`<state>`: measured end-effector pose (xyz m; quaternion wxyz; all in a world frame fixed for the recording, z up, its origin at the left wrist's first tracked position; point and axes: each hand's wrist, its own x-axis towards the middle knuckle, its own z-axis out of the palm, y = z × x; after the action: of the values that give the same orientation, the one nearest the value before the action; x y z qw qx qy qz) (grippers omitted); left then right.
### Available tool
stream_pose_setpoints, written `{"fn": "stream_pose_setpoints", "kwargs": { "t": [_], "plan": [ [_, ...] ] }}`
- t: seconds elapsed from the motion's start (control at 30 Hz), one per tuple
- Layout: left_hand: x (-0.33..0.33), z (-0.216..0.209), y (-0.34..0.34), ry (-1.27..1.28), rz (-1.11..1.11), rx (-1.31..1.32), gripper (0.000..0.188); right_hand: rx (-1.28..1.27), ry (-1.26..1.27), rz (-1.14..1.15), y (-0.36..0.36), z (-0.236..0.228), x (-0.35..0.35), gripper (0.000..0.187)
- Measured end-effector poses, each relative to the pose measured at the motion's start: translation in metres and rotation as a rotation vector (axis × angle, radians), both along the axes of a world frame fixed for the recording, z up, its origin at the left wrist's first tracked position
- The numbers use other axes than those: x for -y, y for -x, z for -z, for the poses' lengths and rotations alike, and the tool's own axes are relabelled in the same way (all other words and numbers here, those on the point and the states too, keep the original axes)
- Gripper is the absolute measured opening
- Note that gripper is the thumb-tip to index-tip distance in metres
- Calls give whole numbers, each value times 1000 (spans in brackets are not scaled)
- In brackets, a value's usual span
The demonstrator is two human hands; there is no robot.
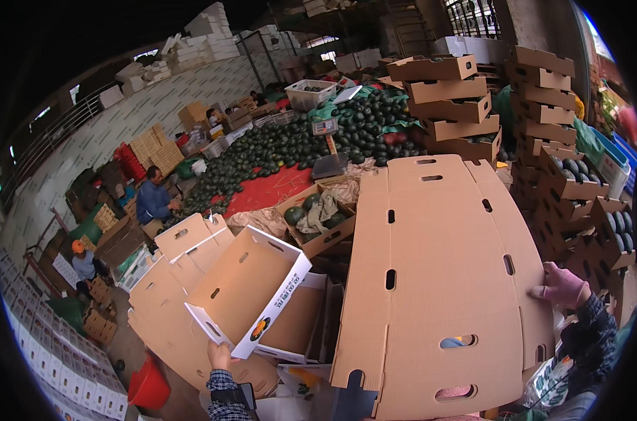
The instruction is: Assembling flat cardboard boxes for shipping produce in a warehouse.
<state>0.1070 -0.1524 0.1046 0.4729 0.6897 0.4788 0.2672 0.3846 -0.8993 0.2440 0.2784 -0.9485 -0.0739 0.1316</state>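
My left hand (220, 356) is closed on the near corner of an open cardboard box (244, 284), brown inside and white outside. The box tilts above another open box (294, 319). On the right, my right hand (567, 286) wears a pink glove and grips the edge of a large flat cardboard sheet (445, 266). Slots and hand holes are cut through this sheet, and creases run along it. To the left, more flat cardboard blanks (164, 302) lie partly behind the box.
Stacks of brown boxes (448, 91) stand at the right, some holding dark green melons (571, 168). A melon heap (276, 147) covers the floor beyond, near a scale (329, 165). Two people sit at the left. White boxes (65, 358) and a red bucket (148, 384) are lower left.
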Motion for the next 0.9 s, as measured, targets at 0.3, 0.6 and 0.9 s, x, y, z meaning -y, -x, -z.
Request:
{"fn": "stream_pose_setpoints", "kwargs": {
  "t": [0.3, 0.6, 0.9],
  "plan": [
    [195, -91, -127, -266, 847, -32, 85, 70, 247, 38, 7, -19, -46, 91],
    [259, -137, -144, -504, 1258, -82, 96, 159, 582, -92, 11, -48, -58, 104],
    [274, -227, -146, -782, 1291, 97, 71, 130, 432, -966, 51, -87, -106, 85]
  ]
}}
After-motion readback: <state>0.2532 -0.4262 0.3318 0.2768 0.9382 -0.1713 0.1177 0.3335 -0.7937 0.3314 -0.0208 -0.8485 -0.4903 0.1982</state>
